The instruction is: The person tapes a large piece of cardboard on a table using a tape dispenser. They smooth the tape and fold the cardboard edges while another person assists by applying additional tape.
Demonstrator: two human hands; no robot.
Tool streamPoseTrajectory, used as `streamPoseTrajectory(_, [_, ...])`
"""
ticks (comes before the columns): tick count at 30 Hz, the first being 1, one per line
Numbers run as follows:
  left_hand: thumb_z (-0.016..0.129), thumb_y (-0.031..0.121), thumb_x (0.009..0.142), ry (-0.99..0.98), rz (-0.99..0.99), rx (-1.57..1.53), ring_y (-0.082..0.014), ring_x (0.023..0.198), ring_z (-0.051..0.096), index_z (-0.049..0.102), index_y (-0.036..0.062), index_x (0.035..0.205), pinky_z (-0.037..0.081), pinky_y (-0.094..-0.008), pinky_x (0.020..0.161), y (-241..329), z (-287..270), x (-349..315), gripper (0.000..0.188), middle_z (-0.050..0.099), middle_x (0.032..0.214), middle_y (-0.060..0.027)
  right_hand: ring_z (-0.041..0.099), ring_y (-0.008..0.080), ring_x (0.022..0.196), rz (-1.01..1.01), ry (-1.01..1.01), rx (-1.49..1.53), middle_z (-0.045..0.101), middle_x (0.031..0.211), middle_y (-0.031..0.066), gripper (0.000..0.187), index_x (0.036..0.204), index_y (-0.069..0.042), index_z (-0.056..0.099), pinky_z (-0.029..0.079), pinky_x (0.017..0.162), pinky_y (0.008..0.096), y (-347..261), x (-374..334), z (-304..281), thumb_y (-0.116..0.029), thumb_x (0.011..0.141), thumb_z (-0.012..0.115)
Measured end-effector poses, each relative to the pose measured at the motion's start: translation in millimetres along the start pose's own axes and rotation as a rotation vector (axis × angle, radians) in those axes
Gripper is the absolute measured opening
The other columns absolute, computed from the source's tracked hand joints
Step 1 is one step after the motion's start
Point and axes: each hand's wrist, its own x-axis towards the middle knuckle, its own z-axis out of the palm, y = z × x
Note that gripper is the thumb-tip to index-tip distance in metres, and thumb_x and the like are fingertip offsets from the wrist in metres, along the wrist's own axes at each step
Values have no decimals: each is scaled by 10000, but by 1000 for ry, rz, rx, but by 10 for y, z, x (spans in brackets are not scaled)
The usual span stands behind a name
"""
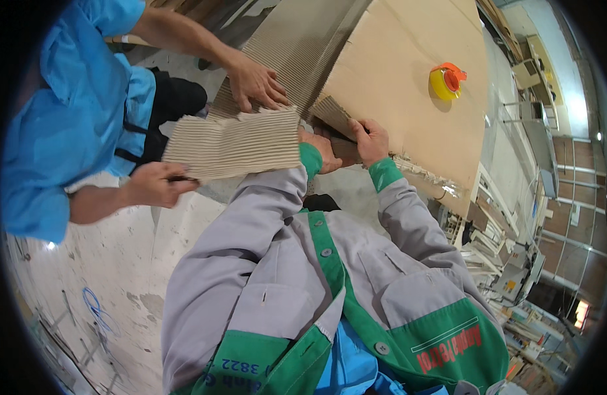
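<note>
A large sheet of corrugated cardboard (287, 46) lies in front of me, ribbed side up on the left, with a smooth tan cardboard panel (409, 72) beside it. My right hand (372, 141) is closed on a ribbed cardboard flap (332, 113) at the near edge, thumb on top. Close beside it, my left hand (324, 151) is curled at the same torn edge, its fingers partly hidden. A torn piece of corrugated cardboard (234, 145) reaches over my left wrist. A co-worker's hand (158, 185) grips its left end.
The co-worker in a blue shirt (79, 118) stands close on my left, another hand (254, 84) flat on the ribbed sheet. A yellow and orange tape dispenser (447, 81) sits on the panel. Wood scraps (481, 247) lie at right, a blue cord (96, 309) on the floor.
</note>
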Motion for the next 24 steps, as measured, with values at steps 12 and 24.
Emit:
streamPoseTrajectory(12, [642,530,866,180,-64,-647,-489,1329,521,195,-41,1577,386,-499,1164,61,618,126,1016,436,1512,-347,641,140,733,108,-33,58,725,786,85,293,986,1,771,523,696,327,41,87,25,-287,930,756])
streamPoseTrajectory(24, [746,581,835,405,1,-415,-427,1426,382,154,-1,1613,392,-518,1147,32,684,-122,1138,274,1641,-241,605,126,690,128,-87,110,705,751,62,328,984,8,771,508,650,336,29,128,37,-315,938,741])
